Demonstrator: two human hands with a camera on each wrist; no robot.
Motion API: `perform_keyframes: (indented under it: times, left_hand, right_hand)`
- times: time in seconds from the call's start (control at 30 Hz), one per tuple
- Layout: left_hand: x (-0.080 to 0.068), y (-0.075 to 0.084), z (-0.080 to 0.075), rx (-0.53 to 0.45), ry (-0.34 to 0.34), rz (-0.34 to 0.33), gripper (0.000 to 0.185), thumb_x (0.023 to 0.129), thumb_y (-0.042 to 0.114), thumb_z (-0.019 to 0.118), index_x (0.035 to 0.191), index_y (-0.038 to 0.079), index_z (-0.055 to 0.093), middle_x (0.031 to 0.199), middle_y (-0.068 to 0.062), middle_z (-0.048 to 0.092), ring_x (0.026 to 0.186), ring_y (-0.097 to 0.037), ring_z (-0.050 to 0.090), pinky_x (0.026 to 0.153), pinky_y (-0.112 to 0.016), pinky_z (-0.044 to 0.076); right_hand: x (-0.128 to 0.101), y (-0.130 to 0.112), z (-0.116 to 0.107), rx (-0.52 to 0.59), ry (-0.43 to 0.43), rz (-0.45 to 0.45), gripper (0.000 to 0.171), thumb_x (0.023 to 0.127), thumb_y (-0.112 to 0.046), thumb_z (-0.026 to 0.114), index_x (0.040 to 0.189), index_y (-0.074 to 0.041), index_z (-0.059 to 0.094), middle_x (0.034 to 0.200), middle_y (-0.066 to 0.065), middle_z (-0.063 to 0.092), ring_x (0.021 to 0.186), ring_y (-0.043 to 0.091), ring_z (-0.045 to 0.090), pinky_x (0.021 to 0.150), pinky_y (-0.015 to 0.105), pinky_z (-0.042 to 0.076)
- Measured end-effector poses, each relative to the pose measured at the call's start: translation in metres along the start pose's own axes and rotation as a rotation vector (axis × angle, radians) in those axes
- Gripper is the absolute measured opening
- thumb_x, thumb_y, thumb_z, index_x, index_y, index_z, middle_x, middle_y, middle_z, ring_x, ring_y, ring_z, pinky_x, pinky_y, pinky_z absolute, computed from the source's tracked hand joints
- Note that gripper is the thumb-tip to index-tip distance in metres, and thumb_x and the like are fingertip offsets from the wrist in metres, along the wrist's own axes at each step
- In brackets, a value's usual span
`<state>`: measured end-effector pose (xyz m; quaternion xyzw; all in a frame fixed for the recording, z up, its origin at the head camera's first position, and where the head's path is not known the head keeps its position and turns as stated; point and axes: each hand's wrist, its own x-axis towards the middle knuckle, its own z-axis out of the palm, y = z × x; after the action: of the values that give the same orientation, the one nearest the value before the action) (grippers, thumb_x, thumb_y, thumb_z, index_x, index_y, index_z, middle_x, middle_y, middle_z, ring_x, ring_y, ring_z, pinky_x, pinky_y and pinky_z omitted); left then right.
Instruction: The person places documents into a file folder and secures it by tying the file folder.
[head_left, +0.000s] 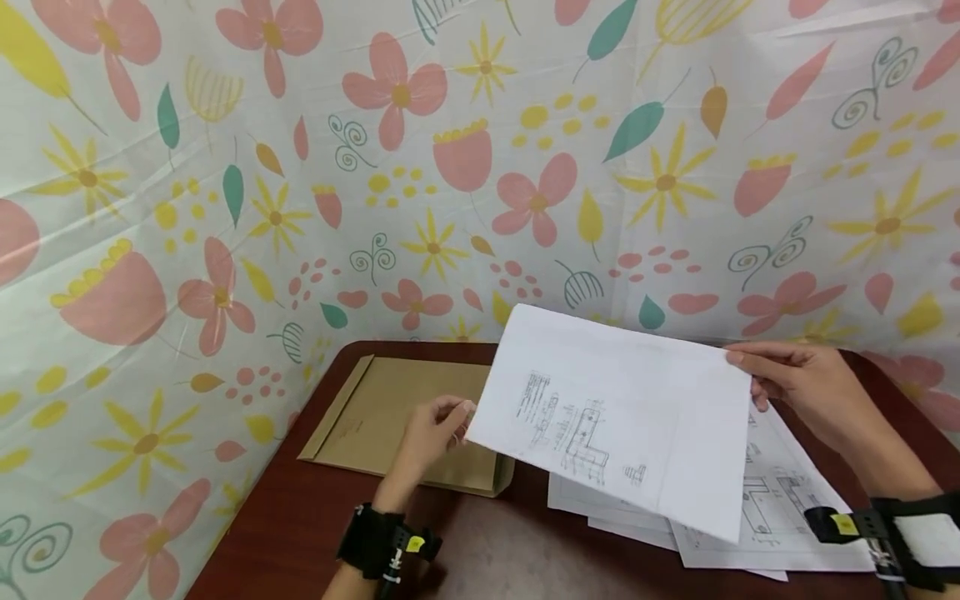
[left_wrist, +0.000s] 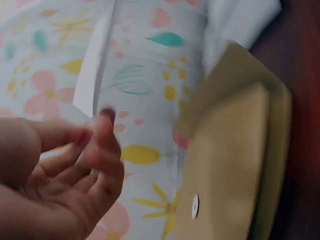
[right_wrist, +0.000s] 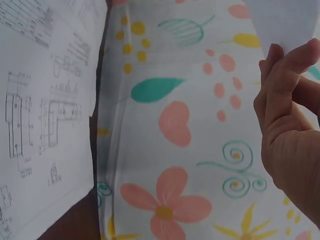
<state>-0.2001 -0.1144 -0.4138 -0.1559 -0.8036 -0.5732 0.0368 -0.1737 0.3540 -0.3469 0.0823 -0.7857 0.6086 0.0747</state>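
A white sheet of paper (head_left: 600, 400) with a technical drawing hangs tilted above the table between both hands. My right hand (head_left: 806, 383) pinches its upper right corner, thumb in front and fingers behind. At the sheet's left edge, my left hand (head_left: 435, 433) has its thumb and fingertips together by the lower corner and pinches the edge there. The left wrist view shows the paper's corner (left_wrist: 90, 95) at these fingertips. Below the raised sheet lie several drawing sheets (head_left: 787, 517), partly covered by it. In the right wrist view, my right hand (right_wrist: 290, 115) holds the paper (right_wrist: 285, 22).
A brown paper envelope (head_left: 405, 392) lies flat on the dark wooden table (head_left: 510, 542), behind my left hand; its flap (left_wrist: 225, 85) shows in the left wrist view. A flower-patterned curtain (head_left: 450, 208) hangs at the back and left. Both wrists wear black straps (head_left: 371, 537).
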Motion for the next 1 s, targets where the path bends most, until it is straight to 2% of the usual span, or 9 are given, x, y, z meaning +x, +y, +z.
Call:
perform_keyframes:
  times: [0.1,0.23,0.33,0.47,0.53,0.67,0.77,0.87,1.0]
  left_hand:
    - [-0.003,-0.001,0.013,0.259,0.041,0.132,0.015,0.097,0.014,0.063,0.102,0.004,0.074,0.082,-0.011,0.070,0.067,-0.020,0.063,0.059,-0.023,0.049]
    - [-0.010,-0.002,0.030,0.593,0.044,0.227,0.009,0.092,0.016,0.070,0.096,0.012,0.076,0.090,-0.005,0.069,0.078,-0.017,0.062,0.067,-0.025,0.051]
    - [-0.016,-0.002,0.040,0.762,0.026,0.261,0.006,0.088,0.020,0.075,0.091,0.016,0.078,0.091,-0.004,0.064,0.084,-0.020,0.057,0.070,-0.026,0.049]
    - [-0.020,-0.001,0.048,0.954,-0.022,0.302,0.008,0.081,0.030,0.081,0.086,0.023,0.080,0.088,-0.001,0.064,0.089,-0.019,0.050,0.079,-0.030,0.043]
    - [-0.021,-0.001,0.051,1.025,-0.057,0.292,0.012,0.080,0.036,0.081,0.088,0.027,0.081,0.087,0.000,0.065,0.091,-0.019,0.049,0.082,-0.031,0.039]
    - [-0.024,0.002,0.058,1.124,-0.125,0.182,0.029,0.079,0.048,0.078,0.101,0.028,0.080,0.107,-0.005,0.067,0.104,-0.024,0.048,0.081,-0.035,0.036]
    - [-0.026,0.002,0.064,1.189,-0.156,0.125,0.041,0.077,0.054,0.078,0.106,0.024,0.079,0.122,-0.010,0.061,0.118,-0.030,0.045,0.083,-0.040,0.037]
    - [-0.028,0.001,0.068,1.235,-0.163,0.137,0.051,0.073,0.057,0.079,0.106,0.018,0.078,0.128,-0.012,0.060,0.134,-0.036,0.040,0.095,-0.051,0.040]
    - [-0.031,0.000,0.071,1.241,-0.194,0.143,0.058,0.074,0.056,0.080,0.110,0.011,0.076,0.138,-0.017,0.055,0.145,-0.044,0.029,0.104,-0.068,0.034]
  right_hand:
    - [-0.003,0.002,-0.010,0.083,0.043,0.000,0.020,0.099,-0.011,0.060,0.112,-0.012,0.075,0.083,-0.006,0.069,0.058,0.016,0.055,0.052,0.029,0.045]
    - [-0.008,0.006,-0.020,0.025,0.126,0.026,0.020,0.099,-0.017,0.061,0.112,-0.017,0.075,0.083,-0.009,0.065,0.057,0.018,0.054,0.054,0.029,0.044]
    - [-0.012,0.010,-0.026,0.028,0.162,0.048,0.019,0.098,-0.019,0.062,0.112,-0.017,0.075,0.084,-0.010,0.065,0.057,0.019,0.053,0.054,0.030,0.043]
    - [-0.016,0.014,-0.033,0.099,0.175,0.041,0.018,0.097,-0.017,0.063,0.110,-0.015,0.075,0.089,-0.011,0.068,0.057,0.018,0.052,0.052,0.030,0.041]
    - [-0.017,0.015,-0.035,0.123,0.172,0.040,0.018,0.097,-0.015,0.063,0.110,-0.016,0.075,0.092,-0.012,0.068,0.057,0.017,0.052,0.052,0.029,0.041]
    - [-0.017,0.018,-0.035,0.100,0.172,0.047,0.017,0.097,-0.016,0.062,0.108,-0.018,0.076,0.093,-0.014,0.067,0.058,0.016,0.053,0.051,0.028,0.043]
    - [-0.016,0.021,-0.034,0.081,0.174,0.033,0.017,0.098,-0.016,0.062,0.106,-0.017,0.076,0.087,-0.012,0.068,0.057,0.016,0.054,0.050,0.028,0.045]
    - [-0.015,0.024,-0.032,0.110,0.168,0.018,0.016,0.097,-0.014,0.063,0.104,-0.014,0.077,0.083,-0.009,0.069,0.055,0.016,0.055,0.049,0.028,0.046]
    - [-0.013,0.026,-0.031,0.120,0.165,0.027,0.015,0.097,-0.013,0.063,0.103,-0.014,0.077,0.078,-0.006,0.068,0.055,0.016,0.055,0.048,0.029,0.045]
